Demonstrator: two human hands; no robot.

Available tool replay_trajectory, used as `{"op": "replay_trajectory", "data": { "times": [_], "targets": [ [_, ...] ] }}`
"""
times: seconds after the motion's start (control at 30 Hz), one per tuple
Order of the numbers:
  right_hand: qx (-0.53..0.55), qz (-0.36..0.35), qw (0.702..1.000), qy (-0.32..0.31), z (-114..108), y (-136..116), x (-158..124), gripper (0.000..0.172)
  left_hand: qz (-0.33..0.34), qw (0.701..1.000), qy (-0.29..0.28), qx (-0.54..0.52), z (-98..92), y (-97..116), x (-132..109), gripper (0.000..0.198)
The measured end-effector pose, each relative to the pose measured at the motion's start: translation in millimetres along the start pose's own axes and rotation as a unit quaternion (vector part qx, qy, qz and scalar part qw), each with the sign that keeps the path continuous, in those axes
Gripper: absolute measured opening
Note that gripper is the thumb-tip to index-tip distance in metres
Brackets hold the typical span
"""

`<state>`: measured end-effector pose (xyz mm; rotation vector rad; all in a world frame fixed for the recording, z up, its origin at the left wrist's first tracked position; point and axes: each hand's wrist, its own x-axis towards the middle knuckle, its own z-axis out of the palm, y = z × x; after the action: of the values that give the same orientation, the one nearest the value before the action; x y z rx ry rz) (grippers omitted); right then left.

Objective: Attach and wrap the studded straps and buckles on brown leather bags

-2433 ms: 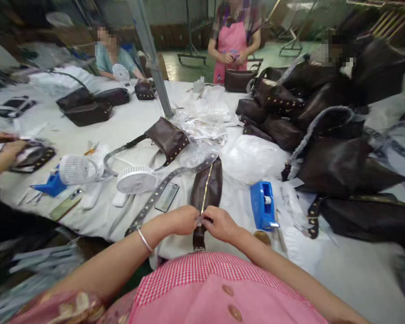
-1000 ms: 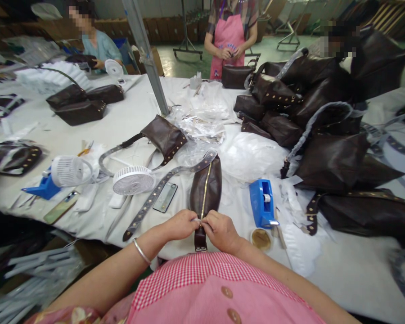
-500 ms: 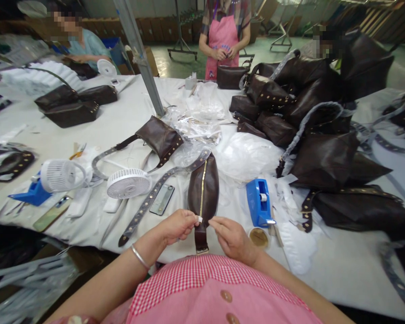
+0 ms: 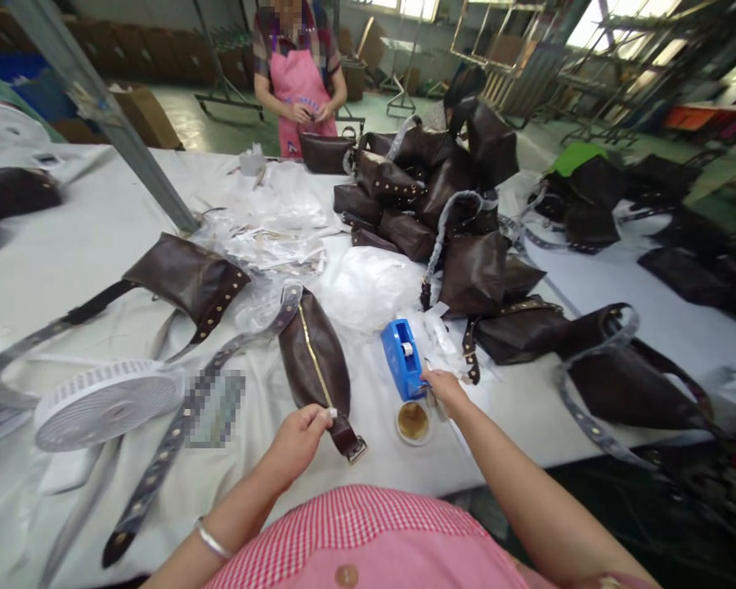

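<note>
The left hand (image 4: 298, 446) pinches a white scrap (image 4: 333, 413) at the near end of a zipped brown bag (image 4: 316, 352), whose long axis runs away and slightly leftward. To its right, a round dish (image 4: 414, 442) holds brownish matter (image 4: 413, 420). The right hand (image 4: 446, 389) is at the blue tape dispenser (image 4: 397, 352); whether it grips anything cannot be told.

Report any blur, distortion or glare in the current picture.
Head view: the white fan at left looks stretched, as through a wide lens; head view: dark bags near the right edge are smeared; head view: windows glare at top; head view: the gold-zippered bag looks fairly sharp.
</note>
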<state>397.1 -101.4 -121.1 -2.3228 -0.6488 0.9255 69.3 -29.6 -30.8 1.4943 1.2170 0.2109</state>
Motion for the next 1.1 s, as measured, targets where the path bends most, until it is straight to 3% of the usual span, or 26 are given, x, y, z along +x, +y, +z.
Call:
{"op": "replay_trajectory", "data": {
  "times": [0.23, 0.4, 0.6, 0.8, 0.93, 1.07, 1.1],
  "targets": [
    [0.065, -0.014, 0.998, -0.012, 10.2, 5.9, 5.7, 0.014, 0.096, 0.984, -0.026, 0.151, -4.2, 5.4, 7.6, 0.035],
    [0.053, -0.050, 0.997, 0.007, -0.8, 11.4, -4.3, 0.015, 0.135, 0.960, -0.033, 0.244, -3.5, 10.5, 8.3, 0.032],
    [0.008, -0.024, 1.000, -0.001, -4.9, 34.4, -34.3, 0.025, 0.170, 0.938, -0.004, 0.301, -3.3, 9.7, 2.9, 0.031],
    [-0.028, -0.004, 0.999, -0.031, -4.2, 38.2, -35.9, 0.021, 0.195, 0.924, 0.016, 0.327, -1.1, 3.1, 1.1, 0.033],
    [-0.003, -0.018, 0.994, -0.108, -5.8, 18.6, -52.4, 0.023, 0.197, 0.918, 0.027, 0.344, -0.3, -1.2, -2.1, 0.033],
    [0.075, -0.043, 0.974, -0.211, 16.5, -34.6, -87.2, 0.030, 0.207, 0.905, 0.033, 0.370, 2.3, -4.7, -4.3, 0.034],
    [0.128, -0.046, 0.957, -0.255, 24.8, -51.0, -95.5, 0.030, 0.211, 0.901, 0.033, 0.377, 3.0, -5.6, -4.6, 0.034]
  ]
}}
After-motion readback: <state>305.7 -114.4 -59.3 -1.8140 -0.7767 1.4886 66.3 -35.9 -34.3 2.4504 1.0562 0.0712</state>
